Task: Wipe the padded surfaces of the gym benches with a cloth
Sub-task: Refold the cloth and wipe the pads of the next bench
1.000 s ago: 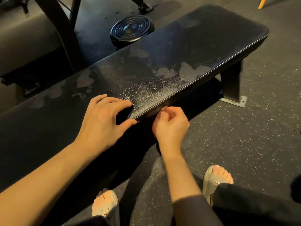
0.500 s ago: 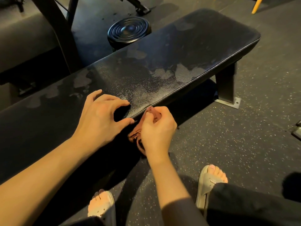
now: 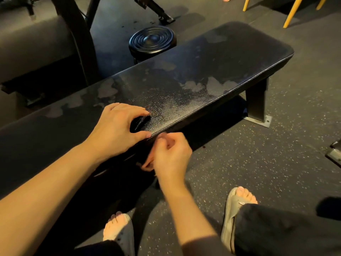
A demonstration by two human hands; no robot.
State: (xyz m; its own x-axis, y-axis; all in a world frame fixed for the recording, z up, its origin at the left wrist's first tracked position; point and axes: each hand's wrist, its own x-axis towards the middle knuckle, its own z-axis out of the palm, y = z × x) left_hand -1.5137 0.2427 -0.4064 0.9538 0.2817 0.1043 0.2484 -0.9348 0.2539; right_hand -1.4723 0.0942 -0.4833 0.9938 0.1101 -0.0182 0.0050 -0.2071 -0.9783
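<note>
Bench: black pebbled vinyl pad with rounded corners and dull smudgy patches, running 8 to 1 o'clock over speckled rubber floor. Left hand is resting arched on the pad's near edge, gripping nothing. Right hand is curling just under that edge and is blurred. Pinkish-brown scrap is showing at its 7 o'clock; can't tell if it's being held.

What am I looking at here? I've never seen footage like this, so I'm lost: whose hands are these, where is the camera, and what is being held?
There is no machine here. A person wears a camera on the head, looking down, so every picture shares that one view. The left hand rests on a black padded gym bench, whose pad bears dull smudges. The right hand, blurred, curls at the bench's near edge round a reddish cloth, mostly hidden. Below are the person's sandalled feet on a speckled floor.
</note>
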